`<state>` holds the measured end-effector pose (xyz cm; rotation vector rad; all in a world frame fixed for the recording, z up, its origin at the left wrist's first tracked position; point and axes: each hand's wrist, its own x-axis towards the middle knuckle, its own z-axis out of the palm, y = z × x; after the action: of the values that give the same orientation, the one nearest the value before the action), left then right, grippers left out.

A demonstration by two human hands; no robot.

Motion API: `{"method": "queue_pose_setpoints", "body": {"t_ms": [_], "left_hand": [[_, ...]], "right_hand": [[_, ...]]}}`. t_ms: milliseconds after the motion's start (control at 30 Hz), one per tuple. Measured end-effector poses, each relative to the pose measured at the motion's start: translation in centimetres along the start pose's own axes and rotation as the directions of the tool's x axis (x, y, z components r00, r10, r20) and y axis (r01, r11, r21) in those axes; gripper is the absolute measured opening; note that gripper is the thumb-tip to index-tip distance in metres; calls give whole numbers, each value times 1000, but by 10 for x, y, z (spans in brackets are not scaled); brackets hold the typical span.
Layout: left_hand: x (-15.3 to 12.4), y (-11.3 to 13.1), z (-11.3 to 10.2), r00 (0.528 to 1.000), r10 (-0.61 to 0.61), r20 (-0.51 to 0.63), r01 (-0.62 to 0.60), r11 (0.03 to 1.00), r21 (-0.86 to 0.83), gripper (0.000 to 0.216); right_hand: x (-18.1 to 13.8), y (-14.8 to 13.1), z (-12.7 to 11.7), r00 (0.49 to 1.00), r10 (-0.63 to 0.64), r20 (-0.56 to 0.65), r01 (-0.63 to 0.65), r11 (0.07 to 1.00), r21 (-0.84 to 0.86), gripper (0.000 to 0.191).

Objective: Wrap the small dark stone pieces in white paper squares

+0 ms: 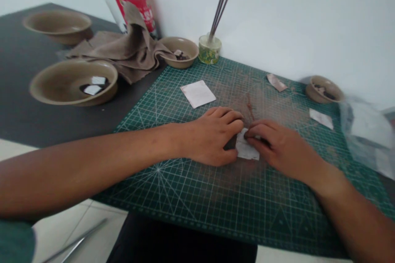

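Observation:
Both my hands rest on a green cutting mat (191,189), meeting over a small white paper piece (247,152). My left hand (212,135) is curled, its fingers and thumb pinching the paper's left edge. My right hand (277,144) lies with fingers pressed down on the paper's top right. A thin reddish-brown stick or smear (249,109) lies on the mat just beyond my fingertips.
Other paper pieces lie on the mat: a white square (198,93), a pinkish scrap (277,82), a small one (321,118). Tan bowls (74,82) (58,25) (180,51) (324,89), a brown cloth (123,51), a jar of sticks (210,48) and plastic bags (367,131) surround it.

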<state>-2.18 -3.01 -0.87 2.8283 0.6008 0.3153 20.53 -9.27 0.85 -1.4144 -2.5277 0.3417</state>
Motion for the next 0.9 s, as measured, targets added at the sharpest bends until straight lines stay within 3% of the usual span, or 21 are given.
{"method": "queue_pose_setpoints", "body": {"t_ms": [67,200,367,500,667,800,900], "left_hand": [[0,0,0,1000,-1,-5,1,1000,1,37],[0,0,0,1000,13,-17,-13,1000,0,38],[0,0,0,1000,4,-15,-4,1000,7,36],[0,-1,0,1000,17,-5,-17,1000,-3,38],[0,-1,0,1000,6,-18,-6,1000,8,35],[0,-1,0,1000,20,-20,-20,1000,5,38],[0,-1,1,1000,18,-21,-18,1000,8,38]], "right_hand": [[-1,3,-3,1000,20,16,-20,1000,15,12],[-4,1,-5,983,-89,159,69,990,126,12],[-2,-1,-1,1000,9,22,-10,998,64,11],[1,0,1,995,-56,79,47,993,111,12],[1,4,-2,998,55,-8,-55,998,45,10],[-1,-3,-2,991,-63,115,47,989,137,10],[1,-6,2,998,-23,51,19,996,92,12]]}}
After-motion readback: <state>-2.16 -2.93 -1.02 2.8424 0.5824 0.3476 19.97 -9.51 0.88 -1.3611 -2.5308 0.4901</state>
